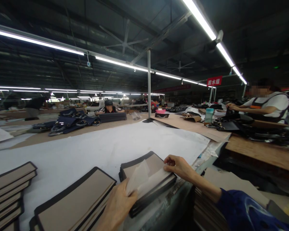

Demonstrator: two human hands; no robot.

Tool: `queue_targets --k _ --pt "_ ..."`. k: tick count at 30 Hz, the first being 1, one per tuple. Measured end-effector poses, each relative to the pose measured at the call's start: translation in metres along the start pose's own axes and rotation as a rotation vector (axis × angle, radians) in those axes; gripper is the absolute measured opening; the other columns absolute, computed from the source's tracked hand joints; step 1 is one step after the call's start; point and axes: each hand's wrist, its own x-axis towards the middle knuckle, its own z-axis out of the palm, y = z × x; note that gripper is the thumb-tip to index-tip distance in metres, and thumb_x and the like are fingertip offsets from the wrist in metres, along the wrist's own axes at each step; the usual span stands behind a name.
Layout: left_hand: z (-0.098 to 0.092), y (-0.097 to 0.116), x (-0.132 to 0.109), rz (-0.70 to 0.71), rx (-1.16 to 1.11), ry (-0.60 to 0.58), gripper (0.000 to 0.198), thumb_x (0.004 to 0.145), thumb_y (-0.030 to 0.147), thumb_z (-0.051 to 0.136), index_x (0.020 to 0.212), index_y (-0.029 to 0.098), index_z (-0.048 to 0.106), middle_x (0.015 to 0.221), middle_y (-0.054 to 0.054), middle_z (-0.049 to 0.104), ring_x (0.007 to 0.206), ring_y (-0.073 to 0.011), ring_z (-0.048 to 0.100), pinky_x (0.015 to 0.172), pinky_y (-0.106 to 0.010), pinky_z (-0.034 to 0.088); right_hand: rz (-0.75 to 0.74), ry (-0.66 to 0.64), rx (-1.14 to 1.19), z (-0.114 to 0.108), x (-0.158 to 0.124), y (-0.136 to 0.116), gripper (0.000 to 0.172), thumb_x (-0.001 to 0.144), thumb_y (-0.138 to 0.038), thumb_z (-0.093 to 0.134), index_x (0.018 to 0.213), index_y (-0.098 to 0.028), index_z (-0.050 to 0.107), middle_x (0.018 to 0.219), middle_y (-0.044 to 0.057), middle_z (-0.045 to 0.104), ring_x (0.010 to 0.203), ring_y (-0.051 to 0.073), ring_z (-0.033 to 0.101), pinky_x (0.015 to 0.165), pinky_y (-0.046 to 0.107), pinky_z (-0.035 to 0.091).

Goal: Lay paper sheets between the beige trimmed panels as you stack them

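Observation:
A stack of flat beige panels with black edges lies at the near edge of a white paper-covered table. My left hand pinches a thin translucent sheet that lifts off the top panel. My right hand rests on the stack's right edge, fingers curled on the top panel. A second stack of the same panels lies just left of my left hand, and a third fanned stack sits at the far left.
A co-worker sits at the wooden bench on the right among dark pieces and a teal bottle. Another person sits far across the table by dark blue bags. A steel post stands mid-table. Cardboard sheets lie lower right.

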Motion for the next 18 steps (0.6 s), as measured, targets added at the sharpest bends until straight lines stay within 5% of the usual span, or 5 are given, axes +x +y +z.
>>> queue_targets --k 11,15,18 --pt "0.004 -0.009 0.004 0.007 -0.016 0.002 0.011 0.067 0.017 0.051 0.071 0.016 0.062 0.059 0.000 0.060 0.058 -0.0162 0.054 0.056 -0.024 0.036 0.051 0.101 0.067 -0.012 0.022 0.042 0.025 0.072 -0.034 0.059 0.088 -0.015 0.060 0.063 -0.002 0.052 0.051 0.011 0.046 0.046 0.023 0.036" --pt "0.004 -0.010 0.004 0.017 -0.040 0.007 0.016 0.067 0.018 0.051 0.076 0.015 0.065 0.065 -0.003 0.064 0.062 -0.0187 0.058 0.058 -0.025 0.038 -0.035 0.117 0.043 -0.020 0.009 0.021 0.023 0.080 -0.034 0.053 0.093 -0.017 0.062 0.077 0.002 0.060 0.062 0.014 0.054 0.059 0.027 0.043" --pt "0.005 -0.011 0.005 0.003 -0.051 0.012 0.022 0.067 0.019 0.051 0.083 0.015 0.065 0.068 -0.004 0.066 0.066 -0.0206 0.059 0.060 -0.027 0.040 -0.310 -0.049 -0.015 -0.013 -0.016 -0.011 0.023 0.086 -0.035 0.050 0.098 -0.021 0.065 0.097 0.006 0.064 0.087 0.019 0.058 0.079 0.030 0.044"
